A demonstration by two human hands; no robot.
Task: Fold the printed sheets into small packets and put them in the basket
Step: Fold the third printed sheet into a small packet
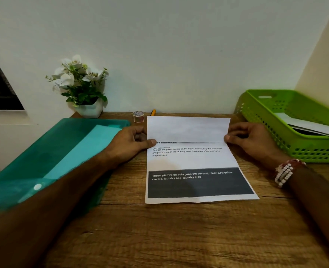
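Observation:
A printed sheet (194,159) lies on the wooden table (159,233), with black text and a dark band near its front edge. Its far part is folded over toward me, blank side up, and the flap's edge crosses the sheet's middle. My left hand (130,141) pinches the flap's left corner with the thumb on top. My right hand (250,139) pinches the flap's right corner the same way. The green basket (275,132) stands at the right and holds folded white paper (312,127).
A teal plastic folder (49,157) lies on the left of the table under my left forearm. A white pot of flowers (82,88), a roll of clear tape (138,116) and a yellow pen (153,112) sit by the wall.

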